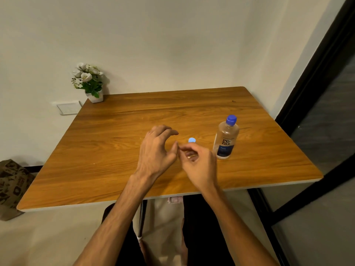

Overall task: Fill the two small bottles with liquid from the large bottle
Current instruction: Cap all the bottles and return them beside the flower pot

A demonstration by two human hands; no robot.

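Note:
The large clear bottle [226,139], with a blue cap and a dark blue label, stands upright on the right part of the wooden table [115,150]. A small round light-blue piece [191,140], a cap or a small bottle top, sits on the table to its left. My left hand [156,150] hovers palm down at the table's middle with its fingers curled and apart. My right hand [198,164] is beside it, fingertips pinched together and touching my left thumb. Whatever lies under or between the hands is hidden. No small bottle shows clearly.
A white pot of artificial flowers [90,83] stands at the table's far left corner against the wall. A patterned brown bag [11,185] sits on the floor at the left. A dark-framed glass door [317,112] runs along the right.

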